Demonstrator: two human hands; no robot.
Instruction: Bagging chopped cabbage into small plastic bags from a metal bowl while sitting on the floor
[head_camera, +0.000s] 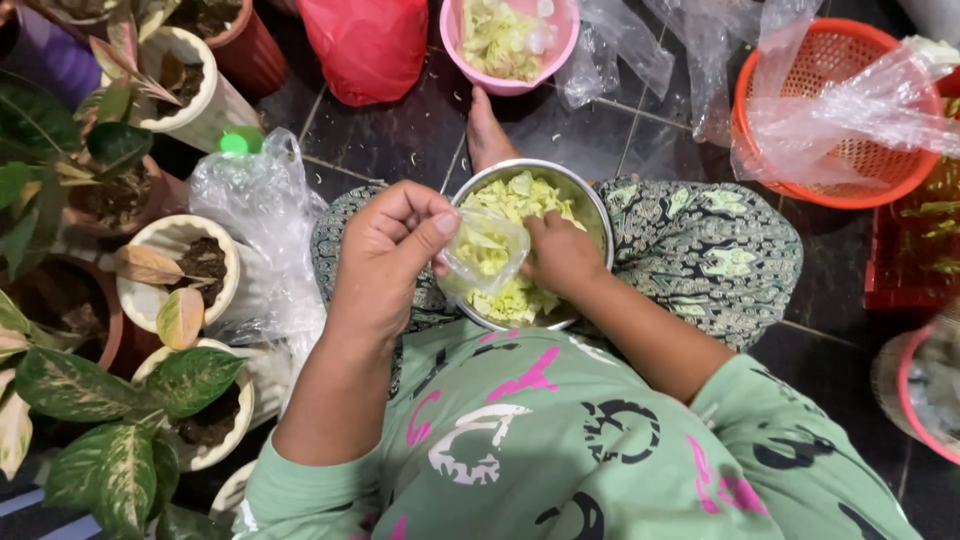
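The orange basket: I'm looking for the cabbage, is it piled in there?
No, the orange basket holds only clear plastic; the shredded cabbage lies in the metal bowl.

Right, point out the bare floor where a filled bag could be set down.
Bare dark floor lies between the red bag, the pink bowl and the knees. A smaller patch sits below the orange basket. The left side is crowded with potted plants and plastic bags. Both hands, left hand and right hand, fill the metal bowl.
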